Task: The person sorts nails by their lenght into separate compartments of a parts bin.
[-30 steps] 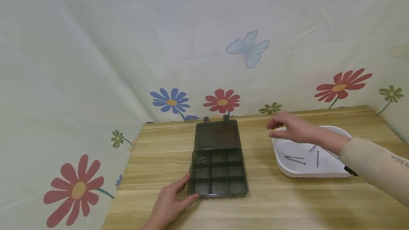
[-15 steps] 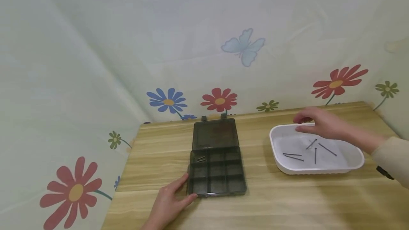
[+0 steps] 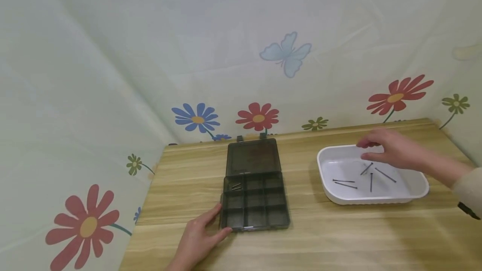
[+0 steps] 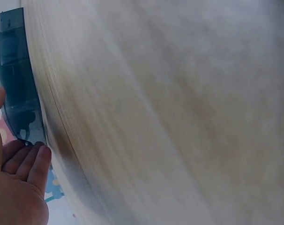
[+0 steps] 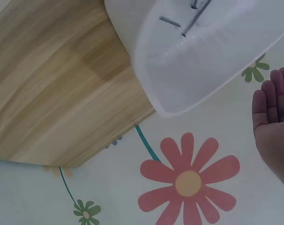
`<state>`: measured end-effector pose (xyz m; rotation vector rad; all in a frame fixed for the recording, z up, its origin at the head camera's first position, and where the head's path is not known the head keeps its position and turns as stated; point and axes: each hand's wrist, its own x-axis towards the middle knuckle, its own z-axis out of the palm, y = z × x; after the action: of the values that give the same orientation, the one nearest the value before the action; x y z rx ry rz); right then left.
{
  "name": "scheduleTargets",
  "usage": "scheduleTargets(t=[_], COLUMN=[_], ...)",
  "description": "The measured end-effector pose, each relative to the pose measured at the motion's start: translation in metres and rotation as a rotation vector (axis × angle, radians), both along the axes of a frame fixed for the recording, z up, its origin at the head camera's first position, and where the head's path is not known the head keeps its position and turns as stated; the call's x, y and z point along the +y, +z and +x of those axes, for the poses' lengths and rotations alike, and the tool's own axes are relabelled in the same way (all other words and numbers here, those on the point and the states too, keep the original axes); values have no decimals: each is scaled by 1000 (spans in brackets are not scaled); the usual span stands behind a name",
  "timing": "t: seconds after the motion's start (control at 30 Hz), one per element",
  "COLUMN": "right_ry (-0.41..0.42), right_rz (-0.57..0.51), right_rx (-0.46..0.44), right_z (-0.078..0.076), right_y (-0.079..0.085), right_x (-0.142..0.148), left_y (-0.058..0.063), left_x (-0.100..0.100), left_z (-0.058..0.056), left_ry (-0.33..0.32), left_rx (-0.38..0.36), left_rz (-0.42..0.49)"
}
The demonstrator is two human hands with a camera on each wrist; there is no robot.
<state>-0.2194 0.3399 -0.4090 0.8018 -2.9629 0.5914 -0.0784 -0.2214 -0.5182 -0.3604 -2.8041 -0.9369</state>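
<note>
In the head view a dark see-through compartment box point(image 3: 256, 200) lies with its lid point(image 3: 253, 156) folded back. A few short, thin metal pieces point(image 3: 236, 186) are in its back-left compartment. My left hand point(image 3: 197, 235) holds the box's near-left corner, fingers along the left side and thumb at the front edge. On the right stands a white tray point(image 3: 367, 201) with several dark nails point(image 3: 385, 175) scattered on its bottom. Over the tray's back rim hovers my right hand point(image 3: 393, 149), fingers loosely bent, with nothing visible in them. The right wrist view shows this hand's fingers point(image 5: 272, 101) beyond the tray.
Both containers sit on a wood-grain table point(image 3: 301, 241). A pale curtain point(image 3: 211, 53) with printed flowers and a butterfly hangs behind the table and along its left side. Bare wood lies between box and tray.
My right hand has moved right, from the tray's left rim to above its back middle, uncovering more nails. My left hand and the box have stayed in place.
</note>
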Motion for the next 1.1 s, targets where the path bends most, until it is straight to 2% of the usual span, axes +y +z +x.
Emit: scheduleTargets(t=[0.2,0.67,0.87,1.1], right_ry=[13,115,170,207], right_rz=[22,48,65,75], right_rx=[-41,-156,-146,-86], right_z=[3,6,4,1], right_y=[-14,-44,-58,-66], right_x=[-2,-25,-35,-38], left_y=[1,1,-1,0], left_x=[0,0,-1,0], left_z=[0,0,1,-1], left_ry=[0,3,-7,8], left_rx=[-8,8,35,0], left_rz=[16,-10,-26,-8])
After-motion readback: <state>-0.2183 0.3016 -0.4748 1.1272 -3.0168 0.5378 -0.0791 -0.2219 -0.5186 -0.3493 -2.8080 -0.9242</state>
